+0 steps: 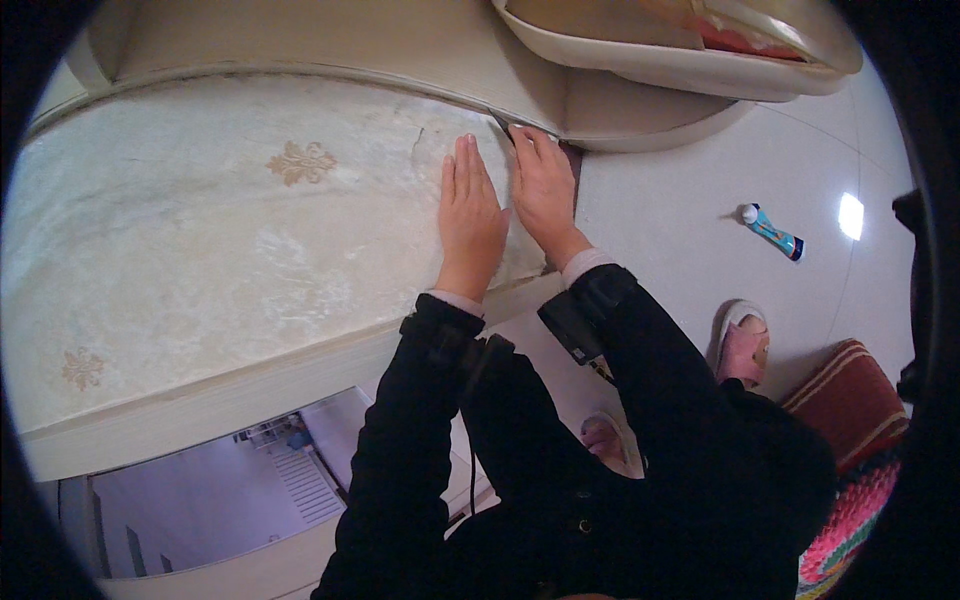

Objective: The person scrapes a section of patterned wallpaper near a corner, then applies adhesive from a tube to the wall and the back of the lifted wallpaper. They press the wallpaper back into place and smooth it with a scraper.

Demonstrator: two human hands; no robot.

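A cream sheet [200,210] with golden flower motifs and a shiny, wrinkled surface covers a panel of the pale furniture. My left hand [471,222] lies flat on its right part, fingers stretched out and close together. Beside it, my right hand [545,190] grips a thin, dark, pointed blade [501,123], whose tip meets the sheet's far edge along the furniture's raised border. The handle is mostly hidden by my fingers. A short dark mark or slit [419,137] shows in the sheet left of my left fingertips.
A curved pale shelf [640,120] juts out at the upper right. On the tiled floor lies a blue tube with a white cap [773,232]. Pink slippers [745,345], a red striped cloth [850,400] and a multicoloured knitted piece [850,520] are nearby. A reflective panel [210,500] sits lower left.
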